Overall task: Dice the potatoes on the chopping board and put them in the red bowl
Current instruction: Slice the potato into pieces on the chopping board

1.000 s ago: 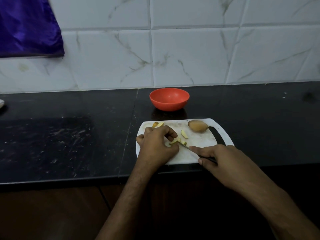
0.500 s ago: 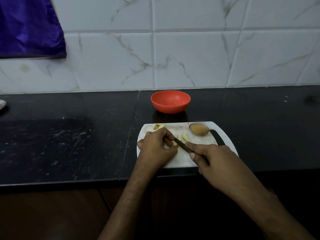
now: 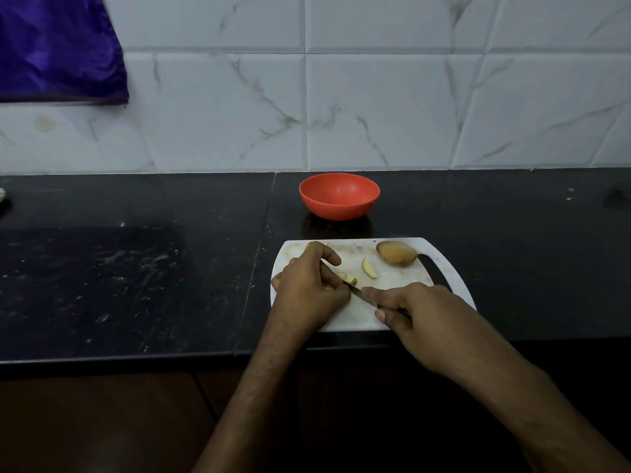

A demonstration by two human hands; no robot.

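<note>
White plastic chopping board laid on black stone counter, near front edge. Left hand set on board's left part, fingers curled onto small pale potato piece. Dark-handled knife gripped in right hand, forefinger laid along spine, blade tip met at held piece. Curved potato wedge left loose mid-board; whole brown unpeeled potato at far right corner. Round red plastic bowl placed just behind board, nothing seen inside.
</note>
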